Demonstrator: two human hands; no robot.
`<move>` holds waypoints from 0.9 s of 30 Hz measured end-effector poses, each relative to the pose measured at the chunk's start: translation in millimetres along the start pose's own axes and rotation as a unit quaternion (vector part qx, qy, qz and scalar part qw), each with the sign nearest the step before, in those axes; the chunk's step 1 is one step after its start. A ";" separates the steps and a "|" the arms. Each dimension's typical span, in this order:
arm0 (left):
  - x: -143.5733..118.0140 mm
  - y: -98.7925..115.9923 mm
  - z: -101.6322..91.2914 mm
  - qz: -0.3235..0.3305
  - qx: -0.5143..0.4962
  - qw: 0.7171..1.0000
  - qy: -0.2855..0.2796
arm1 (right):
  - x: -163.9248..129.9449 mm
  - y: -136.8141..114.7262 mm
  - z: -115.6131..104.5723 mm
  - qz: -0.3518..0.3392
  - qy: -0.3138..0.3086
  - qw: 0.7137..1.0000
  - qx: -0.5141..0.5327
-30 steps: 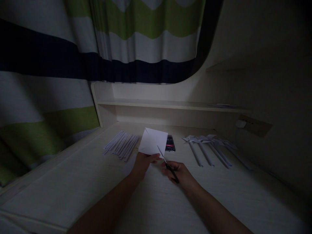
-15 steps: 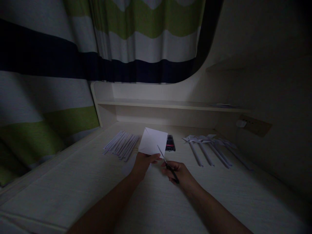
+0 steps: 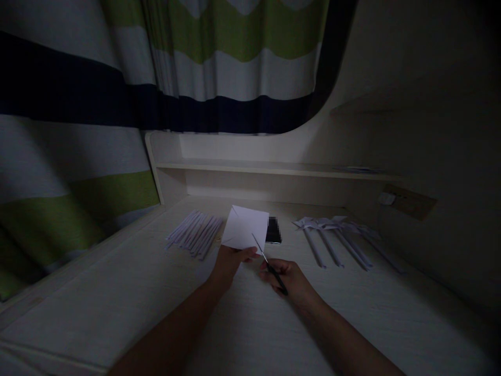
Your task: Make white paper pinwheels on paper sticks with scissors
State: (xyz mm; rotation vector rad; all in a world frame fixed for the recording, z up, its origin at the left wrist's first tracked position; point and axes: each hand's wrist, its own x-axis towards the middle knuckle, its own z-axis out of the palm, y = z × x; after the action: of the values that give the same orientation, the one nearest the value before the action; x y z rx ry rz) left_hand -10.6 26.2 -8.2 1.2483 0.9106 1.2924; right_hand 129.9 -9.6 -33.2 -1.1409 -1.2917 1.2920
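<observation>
Left hand (image 3: 227, 262) pinches the paper (image 3: 246, 227) by its lower edge above the table (image 3: 250, 324), right hand (image 3: 290, 279) closed on scissors (image 3: 269, 265) biting in; dim light and blades near the thumb risk a crooked cut or nick.

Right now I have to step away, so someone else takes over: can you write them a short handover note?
Left hand: holds a white square of paper up by its near edge.
Right hand: grips scissors, blades at the paper's lower right edge.
On the desk: a row of rolled paper sticks on the left, a phone behind the paper, four paper pinwheels on the right.
Done: four pinwheels lie assembled.
Left: this square shows no finished cut; the loose sticks have no wheels.
</observation>
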 end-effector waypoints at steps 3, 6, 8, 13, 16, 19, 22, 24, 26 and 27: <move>-0.2 1.1 -0.1 0.001 0.001 1.000 -0.001 | -1.2 -2.2 0.5 0.005 -0.003 1.000 -0.002; 0.1 1.3 -0.1 -0.003 -0.003 1.000 0.000 | -2.4 -3.9 0.5 0.003 0.000 1.000 -0.008; 0.5 1.1 -0.2 -0.007 -0.006 1.000 0.003 | -2.7 -4.0 0.1 -0.001 0.000 1.000 -0.013; 0.7 0.5 -1.1 -0.013 -0.006 1.000 0.000 | -1.3 -0.8 -1.2 0.002 0.005 1.000 -0.027; 0.1 -0.9 -1.4 -0.009 -0.022 1.000 -0.013 | 0.8 2.6 -1.9 0.001 0.009 1.000 -0.028; -0.3 -3.3 -0.5 -0.010 -0.050 0.999 -0.010 | 2.2 4.3 -2.4 -0.003 0.012 1.000 -0.027; 0.7 -5.5 0.2 -0.015 -0.087 0.996 0.011 | 3.0 4.7 -2.5 0.003 0.017 0.999 -0.031; 2.8 -6.3 -0.4 -0.016 -0.129 0.991 0.036 | 4.2 6.8 -2.2 0.012 0.011 0.999 -0.031; 5.7 -6.6 -1.9 -0.026 -0.176 0.983 0.044 | 6.5 11.8 -1.4 0.021 -0.006 0.999 -0.024; 7.1 -6.7 -2.8 -0.034 -0.196 0.979 0.036 | 7.9 15.3 -0.8 0.022 -0.018 0.999 -0.017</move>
State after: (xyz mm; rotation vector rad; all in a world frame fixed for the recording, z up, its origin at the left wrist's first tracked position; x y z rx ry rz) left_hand -11.2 34.5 -14.1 0.8597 0.6985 1.3893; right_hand 129.6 -1.5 -48.4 -1.1819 -1.3262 1.3326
